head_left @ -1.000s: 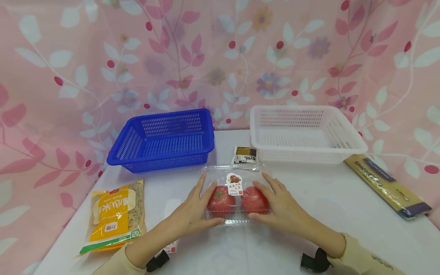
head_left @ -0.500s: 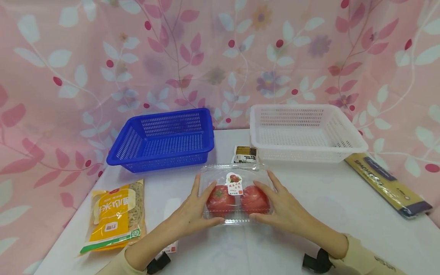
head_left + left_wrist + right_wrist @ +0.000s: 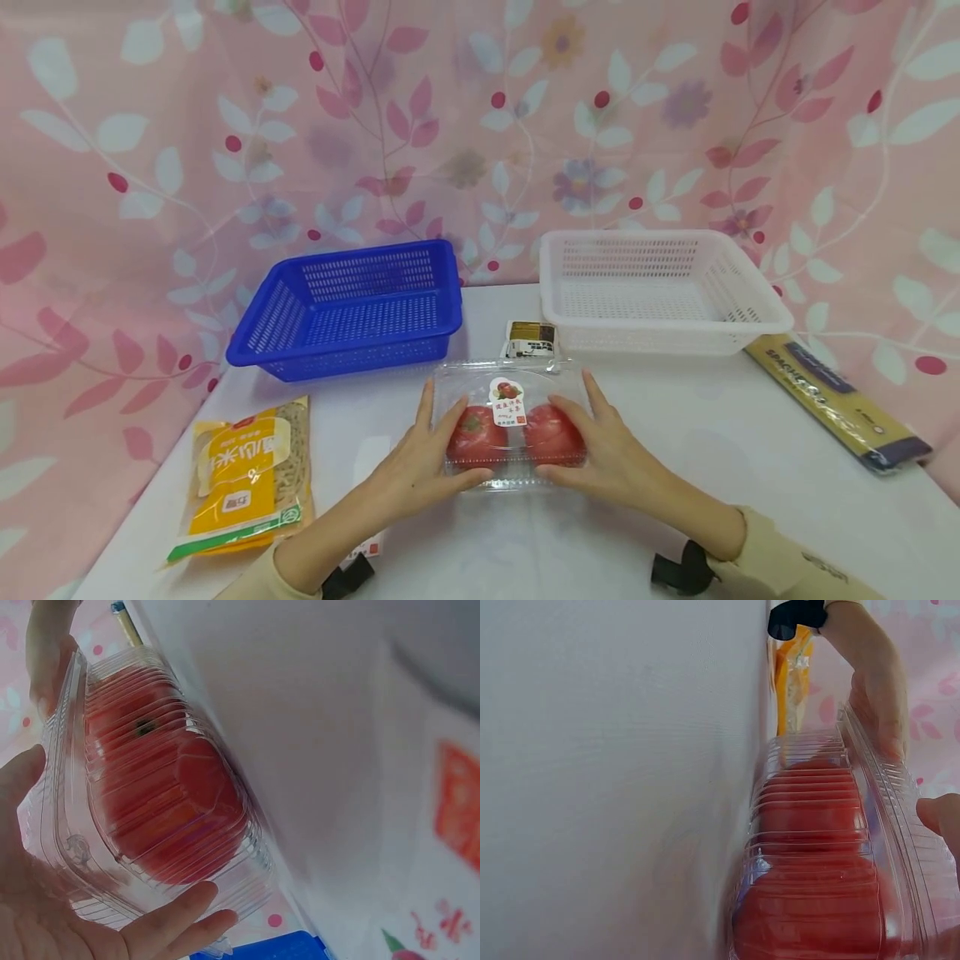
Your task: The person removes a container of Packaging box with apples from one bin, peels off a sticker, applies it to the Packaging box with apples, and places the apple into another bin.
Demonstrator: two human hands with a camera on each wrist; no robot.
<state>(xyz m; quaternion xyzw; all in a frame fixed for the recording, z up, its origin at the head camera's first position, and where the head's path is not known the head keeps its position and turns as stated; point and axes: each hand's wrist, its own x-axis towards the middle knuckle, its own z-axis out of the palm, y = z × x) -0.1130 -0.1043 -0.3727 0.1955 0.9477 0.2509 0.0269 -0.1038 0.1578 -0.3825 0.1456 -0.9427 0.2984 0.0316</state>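
A clear plastic clamshell box point(image 3: 517, 375) lies on the table in front of me, two red tomatoes point(image 3: 553, 435) inside and a white sticker point(image 3: 508, 402) on its lid. My left hand point(image 3: 423, 467) holds the box's left side, thumb along the front edge. At the opposite side my right hand point(image 3: 611, 458) holds it the same way, fingers spread. In the left wrist view, fingers point(image 3: 172, 919) curve against the ribbed wall below the rim. The right wrist view shows the box's wall point(image 3: 810, 802) close to the tabletop, with only part of the right hand visible.
Behind the box stand a blue basket point(image 3: 352, 354) on the left and a white basket point(image 3: 660, 337) on the right. A small packet point(image 3: 531, 339) lies between them. A yellow food bag point(image 3: 243, 475) is at left, a spaghetti pack point(image 3: 840, 404) at right. A white labelled item lies under the left forearm.
The head view has turned slightly, shifting everything a little to the left. Both hands keep hold of the clamshell box, which stays in about the same place.
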